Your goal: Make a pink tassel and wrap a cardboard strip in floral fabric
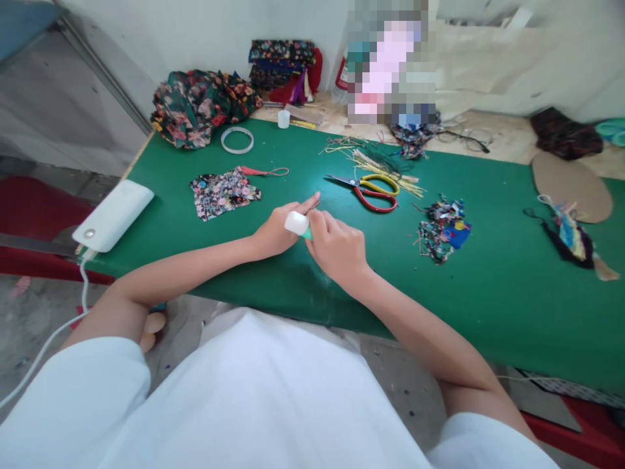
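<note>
In my right hand (339,247) is a small white and green tube (296,223) that looks like a glue stick; its white end points up toward me and the fingers wrap round the rest. Close against it, my left hand (276,228) has its index finger stretched forward and the other fingers curled; whatever they pinch is hidden. Both hands are just above the green table top (273,277). Beyond them lie scissors (374,189) with one yellow and one red handle. Left of the hands is a floral fabric piece (222,195) with a red cord loop (268,172).
Fabric scraps (444,231) and loose cords (385,166) lie to the right. A white cap (284,119), tape roll (237,140) and floral cloth bundle (195,107) are at the back. A white corded device (114,215) stands on the left edge; a cardboard oval (571,185) lies far right.
</note>
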`<state>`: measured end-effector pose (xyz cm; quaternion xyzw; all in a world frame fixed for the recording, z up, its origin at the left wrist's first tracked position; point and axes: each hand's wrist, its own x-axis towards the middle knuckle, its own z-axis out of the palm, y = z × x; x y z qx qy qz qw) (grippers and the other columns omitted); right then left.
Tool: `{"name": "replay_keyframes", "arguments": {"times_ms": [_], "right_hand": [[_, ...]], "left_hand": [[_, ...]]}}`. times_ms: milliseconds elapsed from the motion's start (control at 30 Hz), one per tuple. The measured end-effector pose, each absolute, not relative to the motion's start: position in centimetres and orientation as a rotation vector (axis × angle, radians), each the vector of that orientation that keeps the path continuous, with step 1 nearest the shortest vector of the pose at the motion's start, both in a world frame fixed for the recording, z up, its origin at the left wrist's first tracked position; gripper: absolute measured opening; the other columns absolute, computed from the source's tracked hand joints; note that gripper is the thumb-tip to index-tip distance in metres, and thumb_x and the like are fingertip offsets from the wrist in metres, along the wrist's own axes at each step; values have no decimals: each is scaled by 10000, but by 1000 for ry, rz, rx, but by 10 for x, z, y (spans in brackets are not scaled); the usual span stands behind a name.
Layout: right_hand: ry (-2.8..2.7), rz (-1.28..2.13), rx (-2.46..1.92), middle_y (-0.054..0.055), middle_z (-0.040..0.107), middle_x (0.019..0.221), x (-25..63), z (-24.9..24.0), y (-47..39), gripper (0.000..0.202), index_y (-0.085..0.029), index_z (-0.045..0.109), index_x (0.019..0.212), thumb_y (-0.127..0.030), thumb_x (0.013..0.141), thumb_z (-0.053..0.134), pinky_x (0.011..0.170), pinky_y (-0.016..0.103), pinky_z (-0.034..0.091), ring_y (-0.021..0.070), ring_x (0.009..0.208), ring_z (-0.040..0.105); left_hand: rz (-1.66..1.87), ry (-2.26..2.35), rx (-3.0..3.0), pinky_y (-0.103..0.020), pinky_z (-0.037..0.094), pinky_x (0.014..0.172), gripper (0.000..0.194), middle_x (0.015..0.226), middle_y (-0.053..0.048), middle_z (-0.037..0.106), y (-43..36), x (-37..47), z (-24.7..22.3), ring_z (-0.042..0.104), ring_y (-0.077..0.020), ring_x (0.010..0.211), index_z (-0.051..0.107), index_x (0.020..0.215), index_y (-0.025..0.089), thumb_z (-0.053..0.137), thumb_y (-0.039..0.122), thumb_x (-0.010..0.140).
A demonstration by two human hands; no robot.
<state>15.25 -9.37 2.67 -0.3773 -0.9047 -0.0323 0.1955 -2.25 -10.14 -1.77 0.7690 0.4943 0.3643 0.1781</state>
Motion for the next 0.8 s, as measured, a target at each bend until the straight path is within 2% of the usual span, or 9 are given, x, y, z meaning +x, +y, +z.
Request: {"name": "replay_keyframes", "arguments": {"times_ms": [67,133,233,333,400,533,567,700,800], "right_hand": [[-2445,-57,-1098,68,699,840,158,31,-90,175,-204,581,1030,-259,896,483,541,294,301,190,697,624],[-2329,-34,-1178,78,695,845,166,35,-81,222,-199,570,1068,-309,895,483,552,289,324,211,716,625],[-2217,41,-1248,101,686,871,175,38,-66,296,-180,554,1108,-375,899,476,573,294,362,231,741,621],[-2228,143,-1234,111,678,877,177,37,-59,354,-158,540,1142,-401,890,488,577,301,369,233,721,606],[-2285,188,-1201,106,678,868,176,35,-59,385,-143,522,1174,-402,893,480,559,297,345,223,676,584],[-2424,170,-1127,123,687,913,172,32,-64,392,-115,505,1197,-398,938,424,542,290,304,204,647,569],[-2451,138,-1108,132,690,938,172,32,-65,397,-111,508,1202,-403,951,413,543,289,302,207,666,581],[-2505,-32,-1066,154,694,1054,170,28,-69,421,-118,541,1206,-439,988,378,553,287,310,224,767,626],[-2515,-111,-1067,146,694,1073,169,26,-71,434,-120,559,1216,-442,1008,356,558,280,311,210,777,629]], "left_hand": [[1023,1469,2091,-282,520,891,580,1073,-113,735,-100,-22,-14,659,-168,937,496,1461,92,445,163,887],[1044,1515,1947,-255,525,838,523,1011,-88,753,-101,-22,-8,662,-138,836,557,1414,116,467,188,903],[1046,1415,1607,-193,500,594,494,943,-70,755,-103,-20,0,584,-59,547,531,1419,128,481,281,952],[1061,1284,1355,-175,445,436,543,969,-91,752,-105,-20,5,551,-46,456,477,1437,111,507,352,951],[1096,1261,1328,-178,467,433,557,913,-75,754,-105,-22,7,579,-62,465,493,1430,112,544,363,936],[1128,1302,1467,-158,478,437,568,620,30,681,-106,-26,8,556,-63,406,500,1464,169,577,340,927],[1146,1302,1503,-151,482,440,568,657,26,698,-106,-26,8,569,-60,421,497,1470,190,577,327,925],[1203,1287,1651,-144,481,449,550,1087,-54,742,-106,-27,6,635,-53,543,494,1476,237,540,287,930],[1192,1360,1850,-172,514,566,517,1004,-46,733,-105,-30,4,610,-50,556,537,1445,204,506,213,929]]}}
